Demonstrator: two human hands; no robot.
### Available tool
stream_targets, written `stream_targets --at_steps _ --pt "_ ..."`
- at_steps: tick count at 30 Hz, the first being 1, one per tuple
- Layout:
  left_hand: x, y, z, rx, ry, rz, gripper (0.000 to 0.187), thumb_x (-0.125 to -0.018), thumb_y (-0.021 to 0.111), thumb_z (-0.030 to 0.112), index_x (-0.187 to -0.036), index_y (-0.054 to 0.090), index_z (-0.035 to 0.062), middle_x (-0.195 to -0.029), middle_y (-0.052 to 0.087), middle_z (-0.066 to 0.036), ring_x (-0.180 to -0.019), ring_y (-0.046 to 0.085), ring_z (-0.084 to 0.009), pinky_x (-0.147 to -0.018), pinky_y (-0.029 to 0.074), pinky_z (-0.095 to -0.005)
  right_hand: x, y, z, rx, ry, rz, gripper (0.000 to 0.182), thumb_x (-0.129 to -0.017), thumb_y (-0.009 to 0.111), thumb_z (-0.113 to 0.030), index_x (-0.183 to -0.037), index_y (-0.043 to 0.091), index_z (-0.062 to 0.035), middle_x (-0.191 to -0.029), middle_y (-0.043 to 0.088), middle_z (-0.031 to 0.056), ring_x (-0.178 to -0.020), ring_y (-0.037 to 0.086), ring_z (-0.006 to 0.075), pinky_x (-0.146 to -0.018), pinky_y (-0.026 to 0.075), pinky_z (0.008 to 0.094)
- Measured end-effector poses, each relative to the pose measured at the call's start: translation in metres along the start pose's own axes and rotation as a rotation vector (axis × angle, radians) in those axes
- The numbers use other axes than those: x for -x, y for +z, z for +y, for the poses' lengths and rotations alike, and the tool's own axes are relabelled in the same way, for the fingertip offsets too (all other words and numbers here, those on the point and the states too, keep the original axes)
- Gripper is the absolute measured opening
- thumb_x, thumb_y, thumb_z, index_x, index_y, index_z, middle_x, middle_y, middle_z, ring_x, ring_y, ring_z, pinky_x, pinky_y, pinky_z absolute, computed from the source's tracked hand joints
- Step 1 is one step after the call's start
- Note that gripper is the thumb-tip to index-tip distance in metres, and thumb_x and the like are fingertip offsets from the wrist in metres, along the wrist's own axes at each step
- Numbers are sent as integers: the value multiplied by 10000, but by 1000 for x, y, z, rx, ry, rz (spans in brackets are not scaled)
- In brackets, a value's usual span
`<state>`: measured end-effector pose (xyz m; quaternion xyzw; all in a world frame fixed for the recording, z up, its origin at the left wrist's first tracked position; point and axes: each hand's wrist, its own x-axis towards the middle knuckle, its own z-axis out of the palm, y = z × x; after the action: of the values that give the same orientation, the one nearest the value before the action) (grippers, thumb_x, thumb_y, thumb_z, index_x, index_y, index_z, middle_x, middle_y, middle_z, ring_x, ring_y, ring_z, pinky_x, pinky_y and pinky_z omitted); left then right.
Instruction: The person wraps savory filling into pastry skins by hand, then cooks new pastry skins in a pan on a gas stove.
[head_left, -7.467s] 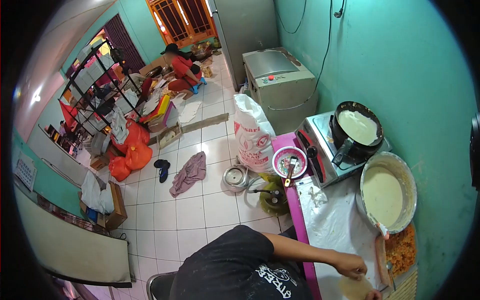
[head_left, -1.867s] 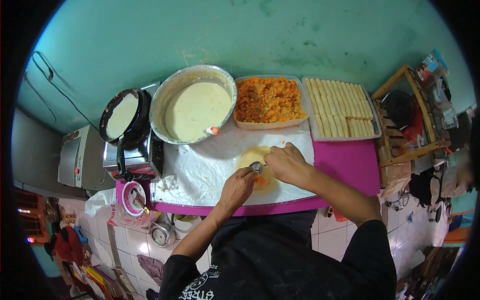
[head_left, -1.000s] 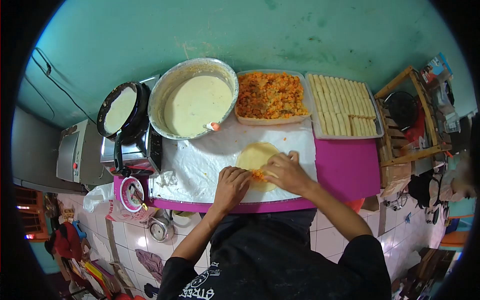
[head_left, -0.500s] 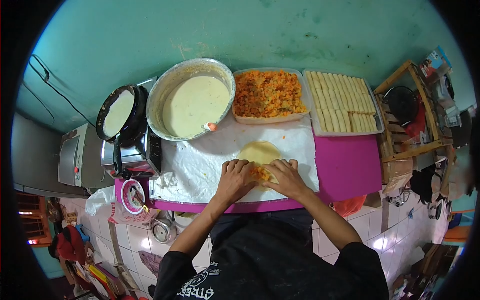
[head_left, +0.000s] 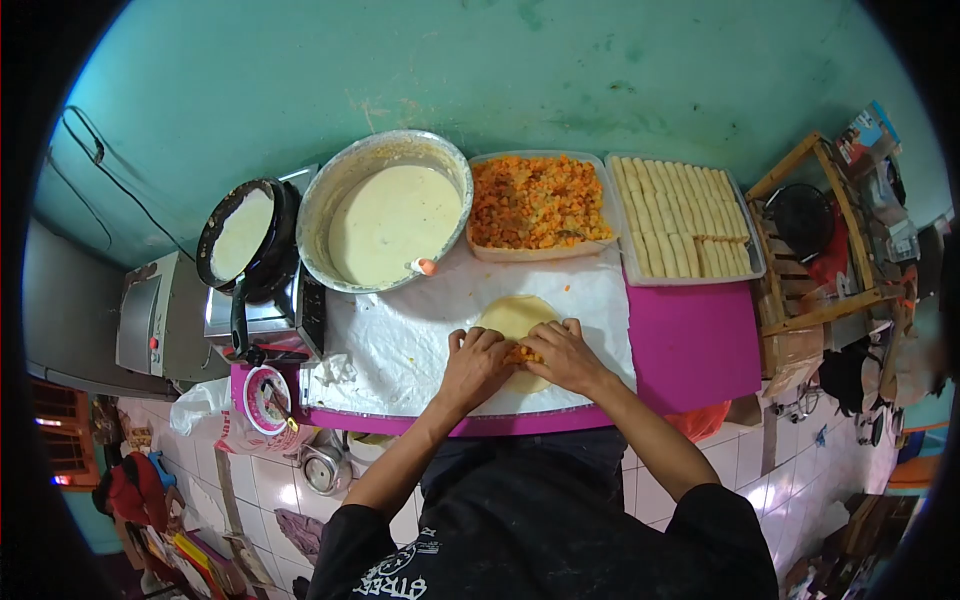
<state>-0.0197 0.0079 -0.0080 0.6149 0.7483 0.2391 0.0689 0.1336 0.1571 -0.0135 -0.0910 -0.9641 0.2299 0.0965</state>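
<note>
A round pale-yellow crepe (head_left: pixel 517 314) lies on the white cloth in front of me. Across it runs a narrow strip of diced orange vegetable filling (head_left: pixel 522 355), showing between my hands. My left hand (head_left: pixel 477 368) is closed on the crepe's left side, fingers curled at the end of the filling. On the other side my right hand (head_left: pixel 566 356) grips the crepe, its fingers bent over the filling. The fingertips partly hide the filling and the crepe's sides. Behind them stands a plastic tub of diced filling (head_left: pixel 540 200).
A large metal pot of batter (head_left: pixel 395 225) with an orange-tipped handle stands back left. Beside it, a black frying pan (head_left: pixel 240 240) holds a pale crepe on a stove (head_left: pixel 270 325). A tray of rolled crepes (head_left: pixel 685 220) sits right; a white-and-pink bowl (head_left: pixel 267 399) is near left.
My hands have drawn slightly closer over the crepe, and less filling shows between them. The whole view has shifted down a little.
</note>
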Motion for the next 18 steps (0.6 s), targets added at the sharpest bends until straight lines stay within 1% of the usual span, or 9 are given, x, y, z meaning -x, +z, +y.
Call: stream_targets --at_steps 1,4,6,7,8,9,12,15,18 --pt "-2 1 0 -20 0 -49 358 -769 767 302 -1076 709 129 -1056 649 -30 -1096 552 -209 -958 327 -449 0 3 3 3 -6 1 349 -821 737 -280 -1120 670 -113 -1033 604 33 -1032 565 185 -912 321 399" --pt "-3 2 -1 -40 8 -63 346 -773 758 299 -1069 701 130 -1052 643 -21 -1079 557 -204 -955 333 -448 5 6 7 59 -14 12 319 -821 735 -273 -1090 677 -112 -1022 606 33 -1017 570 184 -913 320 392" --pt "-2 1 0 -41 0 -87 361 -767 768 301 -1079 712 130 -1068 651 -25 -1082 560 -208 -955 326 -442 5 -3 3 10 10 8 300 -825 737 -290 -1060 685 -111 -1008 607 30 -1000 575 189 -913 319 393" --pt "1 -2 1 -9 8 -5 354 -770 766 299 -1078 714 132 -1075 656 -20 -1073 564 -206 -949 328 -439 5 -7 0 13 11 11 300 -825 737 -290 -1060 685 -111 -1008 607 30 -1000 575 189 -913 319 393" --pt "3 -4 2 24 15 76 347 -773 764 297 -1076 716 134 -1083 661 -15 -1064 567 -205 -944 329 -437 5 -12 -5 -27 17 76 291 -836 732 -296 -1058 690 -112 -1006 613 26 -985 579 188 -912 319 394" --pt "4 -7 2 24 20 74 347 -773 764 297 -1076 716 134 -1083 661 -15 -1064 567 -205 -944 329 -437 5 -15 -7 -67 24 142 283 -846 727 -302 -1055 694 -114 -1004 619 22 -970 584 187 -911 318 394" --pt "8 -11 2 59 -17 92 319 -779 763 285 -1064 724 148 -1080 671 -2 -1056 571 -198 -946 329 -432 5 -11 -7 -92 53 106 282 -877 706 -323 -1079 713 -127 -1005 639 14 -955 586 167 -892 308 377" --pt "3 -10 2 41 7 27 299 -778 767 268 -1056 729 165 -1063 673 7 -1059 571 -193 -954 327 -430 1 -7 -6 -56 32 32 286 -887 692 -303 -1114 697 -129 -1004 639 19 -958 595 170 -905 312 382" --pt "1 -10 5 7 17 27 258 -790 755 255 -1035 735 179 -1048 676 17 -1053 573 -189 -949 327 -425 3 -18 -11 -85 72 46 286 -887 692 -309 -1109 699 -129 -1005 638 20 -966 594 169 -906 311 379"
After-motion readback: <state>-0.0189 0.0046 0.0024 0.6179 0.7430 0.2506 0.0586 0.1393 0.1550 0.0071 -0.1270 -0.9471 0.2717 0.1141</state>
